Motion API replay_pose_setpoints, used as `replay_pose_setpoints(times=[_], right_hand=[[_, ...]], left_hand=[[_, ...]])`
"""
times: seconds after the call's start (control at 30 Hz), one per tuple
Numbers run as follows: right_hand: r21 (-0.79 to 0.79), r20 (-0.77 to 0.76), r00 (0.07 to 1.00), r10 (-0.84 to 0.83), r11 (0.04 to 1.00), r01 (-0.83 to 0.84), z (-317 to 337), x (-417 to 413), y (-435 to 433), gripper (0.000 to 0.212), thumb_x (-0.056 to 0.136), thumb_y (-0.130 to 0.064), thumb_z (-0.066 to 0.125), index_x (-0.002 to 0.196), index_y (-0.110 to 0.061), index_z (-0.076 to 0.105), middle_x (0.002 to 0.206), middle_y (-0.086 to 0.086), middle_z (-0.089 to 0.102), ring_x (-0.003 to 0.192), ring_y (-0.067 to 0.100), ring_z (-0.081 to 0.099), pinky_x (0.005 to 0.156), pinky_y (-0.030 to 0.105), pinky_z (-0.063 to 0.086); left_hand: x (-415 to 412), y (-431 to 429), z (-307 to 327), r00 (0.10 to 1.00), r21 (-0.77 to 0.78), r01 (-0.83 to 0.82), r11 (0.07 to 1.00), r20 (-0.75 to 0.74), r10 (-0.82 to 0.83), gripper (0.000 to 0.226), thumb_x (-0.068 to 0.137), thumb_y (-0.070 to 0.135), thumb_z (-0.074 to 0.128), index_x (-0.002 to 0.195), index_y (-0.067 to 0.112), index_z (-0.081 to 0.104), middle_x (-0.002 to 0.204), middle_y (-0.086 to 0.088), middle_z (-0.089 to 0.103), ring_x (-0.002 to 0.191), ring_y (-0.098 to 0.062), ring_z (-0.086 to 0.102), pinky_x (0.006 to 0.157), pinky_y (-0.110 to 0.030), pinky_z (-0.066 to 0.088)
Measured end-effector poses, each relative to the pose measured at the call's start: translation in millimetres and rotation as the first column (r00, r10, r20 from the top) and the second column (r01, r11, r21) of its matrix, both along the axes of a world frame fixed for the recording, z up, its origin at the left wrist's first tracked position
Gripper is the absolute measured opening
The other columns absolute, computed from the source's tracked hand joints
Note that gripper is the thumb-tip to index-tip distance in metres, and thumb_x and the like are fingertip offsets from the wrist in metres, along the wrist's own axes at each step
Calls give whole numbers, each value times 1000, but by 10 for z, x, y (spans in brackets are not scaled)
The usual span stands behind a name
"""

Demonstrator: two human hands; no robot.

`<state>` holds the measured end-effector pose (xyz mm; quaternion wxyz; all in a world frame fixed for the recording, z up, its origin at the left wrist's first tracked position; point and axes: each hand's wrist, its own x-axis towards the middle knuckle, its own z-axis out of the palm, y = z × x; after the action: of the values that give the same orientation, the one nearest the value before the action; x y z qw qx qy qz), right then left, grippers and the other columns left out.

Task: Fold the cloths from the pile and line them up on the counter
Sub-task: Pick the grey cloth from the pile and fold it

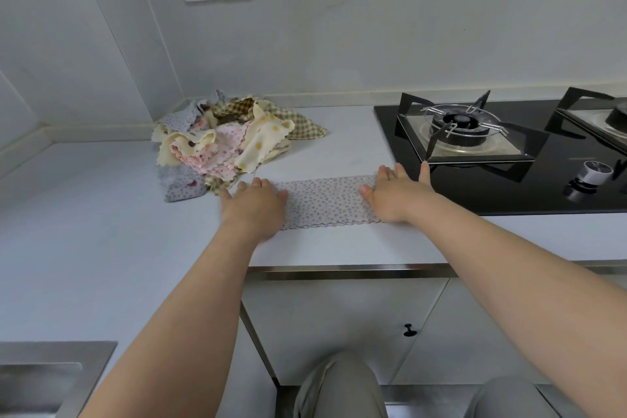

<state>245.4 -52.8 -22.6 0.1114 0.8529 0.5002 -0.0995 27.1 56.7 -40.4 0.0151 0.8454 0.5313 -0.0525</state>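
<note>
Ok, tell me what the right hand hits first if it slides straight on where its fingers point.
Probably the black gas hob: the right hand lies flat on the floral cloth, fingers pointing forward, outermost finger at the hob's glass edge. Depth is unclear.

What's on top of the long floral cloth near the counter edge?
The left hand lies flat on one end of the floral cloth, the right hand on the other. Its middle is bare; the ends under the palms are hidden.
</note>
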Motion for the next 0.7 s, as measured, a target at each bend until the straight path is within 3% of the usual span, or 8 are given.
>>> replay_pose_setpoints(times=[0.07, 0.13, 0.2, 0.27, 0.37, 0.53, 0.7], right_hand=[[31, 5, 1000, 9, 999, -9, 17, -17, 26, 64, 106, -42, 13, 158, -10, -7, 167, 4, 0, 153, 24, -11, 113, 64, -19], [96, 21, 999, 27, 995, -29, 19, -20, 60, 64, 103, -24, 28, 159, -13, -2, 162, 8, 24, 153, 29, 2, 115, 65, -10], [169, 52, 997, 51, 984, -59, 30, -20, 78, 68, 94, -9, 38, 157, -14, 13, 144, 11, 51, 147, 32, 25, 118, 60, 4], [245, 105, 992, 77, 964, -100, 49, -6, 89, 59, 89, -6, 41, 147, -15, 34, 124, 10, 62, 128, 30, 46, 116, 53, 18], [291, 157, 981, 116, 944, -158, 58, 6, 122, 41, 89, -11, 46, 129, -17, 53, 122, 8, 61, 118, 29, 52, 104, 44, 32], [312, -151, 988, 44, 950, 5, 130, 63, 200, 37, 90, -17, 49, 125, -19, 60, 133, 10, 51, 128, 34, 40, 102, 42, 38], [337, -243, 967, 76, 942, 11, 182, 137, 234, 12, 93, -37, 57, 100, -28, 57, 124, 4, 58, 124, 30, 44, 101, 40, 41]], left_hand=[[-38, 2, 0, 997, 98, 4, 995, 81, -12, 44, 103, 29, 23, 130, 15, 54, 132, -7, 56, 128, -32, 46, 112, -54, 29], [-69, 22, -16, 971, 193, -47, 980, 239, -1, 38, 104, 29, 30, 110, 14, 65, 113, -7, 67, 113, -31, 56, 107, -48, 35], [-86, 56, -74, 944, 237, -66, 969, 330, -17, 31, 100, 22, 39, 98, 11, 68, 106, -8, 68, 107, -32, 56, 100, -45, 40], [-87, 86, -120, 923, 227, -71, 971, 383, -22, 27, 97, 17, 43, 98, 8, 68, 110, -10, 65, 109, -33, 55, 99, -45, 41], [-90, 116, -121, 867, 166, -102, 981, 499, 6, 27, 96, 19, 46, 110, 7, 66, 116, -11, 61, 110, -32, 54, 95, -43, 43], [-114, 119, -52, 767, 75, -125, 989, 640, 48, 6, 87, 16, 56, 93, 15, 55, 98, -5, 61, 96, -28, 55, 83, -41, 47], [-82, 35, 19, 709, 58, -102, 993, 704, 32, 11, 87, 16, 59, 95, 18, 51, 78, 2, 58, 74, -21, 55, 64, -34, 41]])
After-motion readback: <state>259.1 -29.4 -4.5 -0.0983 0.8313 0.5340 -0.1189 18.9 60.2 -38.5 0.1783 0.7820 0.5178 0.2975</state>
